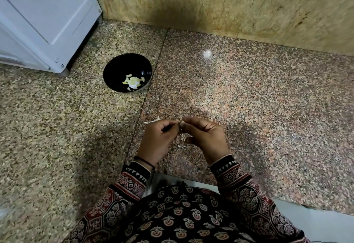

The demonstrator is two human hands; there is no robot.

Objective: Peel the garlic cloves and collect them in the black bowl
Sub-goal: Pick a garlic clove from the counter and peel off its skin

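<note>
Both hands (183, 137) pinch a garlic clove (182, 123) — black bowl (115, 66) apart.

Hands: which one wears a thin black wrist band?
The left hand: a thin black thread band circles its wrist above the patterned cuff. The right hand's wrist is bare.

I can't make out the garlic clove (181, 126): it is almost wholly covered where the fingertips of my left hand (157, 139) and right hand (206, 137) meet, so how much skin remains is unclear. The pale pieces (133, 83) in the black bowl (115, 66) are too small to count. The white appliance (44, 18) is cut off by the left and top edges.
</note>
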